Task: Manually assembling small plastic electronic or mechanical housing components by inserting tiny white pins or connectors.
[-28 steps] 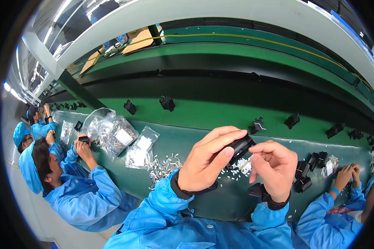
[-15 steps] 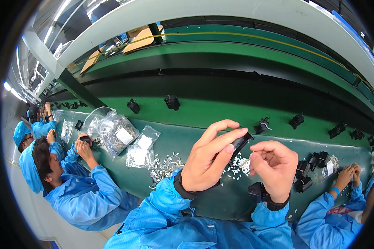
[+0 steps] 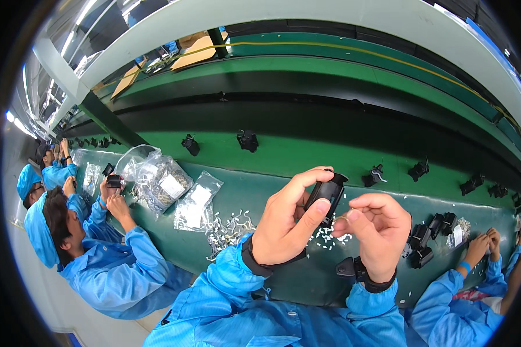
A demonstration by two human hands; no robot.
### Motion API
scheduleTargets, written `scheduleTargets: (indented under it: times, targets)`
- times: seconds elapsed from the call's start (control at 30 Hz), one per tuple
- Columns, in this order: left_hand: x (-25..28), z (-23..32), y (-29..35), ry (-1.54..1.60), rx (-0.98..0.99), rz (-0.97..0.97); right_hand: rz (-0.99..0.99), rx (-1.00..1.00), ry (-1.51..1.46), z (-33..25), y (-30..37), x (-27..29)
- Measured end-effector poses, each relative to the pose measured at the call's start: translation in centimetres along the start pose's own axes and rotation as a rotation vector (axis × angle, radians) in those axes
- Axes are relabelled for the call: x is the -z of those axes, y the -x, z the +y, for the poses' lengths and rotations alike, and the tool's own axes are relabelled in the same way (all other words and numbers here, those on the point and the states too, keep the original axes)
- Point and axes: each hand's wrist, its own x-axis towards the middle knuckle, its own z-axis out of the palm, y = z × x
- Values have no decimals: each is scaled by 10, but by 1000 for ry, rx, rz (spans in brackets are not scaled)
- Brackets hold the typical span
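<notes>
My left hand (image 3: pixel 286 222) grips a black plastic housing (image 3: pixel 328 194), tilted upright between thumb and fingers. Close to its right side, my right hand (image 3: pixel 382 231) is closed in a pinch, thumb against forefinger. Whatever sits in that pinch is too small to make out. Beneath and between my hands, small white pieces (image 3: pixel 325 233) lie scattered on the green table (image 3: pixel 307 283). Left of my left wrist spreads a loose pile of small curved metal parts (image 3: pixel 228 231).
A clear bag of metal parts (image 3: pixel 163 182) and a flatter clear bag (image 3: pixel 198 202) lie to the left. Black housings (image 3: pixel 422 234) are heaped on the right. More black parts (image 3: pixel 247 140) stand spaced along the green belt (image 3: pixel 307 156). Co-workers in blue (image 3: pixel 119 269) sit on both sides.
The black housing has turned more upright in my left hand. My right hand has shifted slightly left, toward it. The black parts on the belt have moved a little to the right.
</notes>
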Motion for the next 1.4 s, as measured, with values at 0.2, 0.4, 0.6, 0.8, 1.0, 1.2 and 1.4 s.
scheduleTargets:
  times: [0.2,0.4,0.6,0.8,1.0,1.2,1.4]
  targets:
    - [6,5,1,31,78,-67,-14,-43,-121,3,-5,3]
    - [10,9,-2,225,134,-166,5,-103,-208,8,-12,5]
    - [12,6,-3,338,149,-187,-39,-47,34,7,-7,4]
    - [17,9,-7,253,74,-271,-88,35,179,4,-3,10]
    - [21,18,-5,184,149,-297,-241,-54,92,5,-6,18]
    - [25,25,-1,240,206,-328,-417,-81,-37,4,-8,25]
    - [20,25,2,52,119,-398,-471,-151,8,0,-8,33]
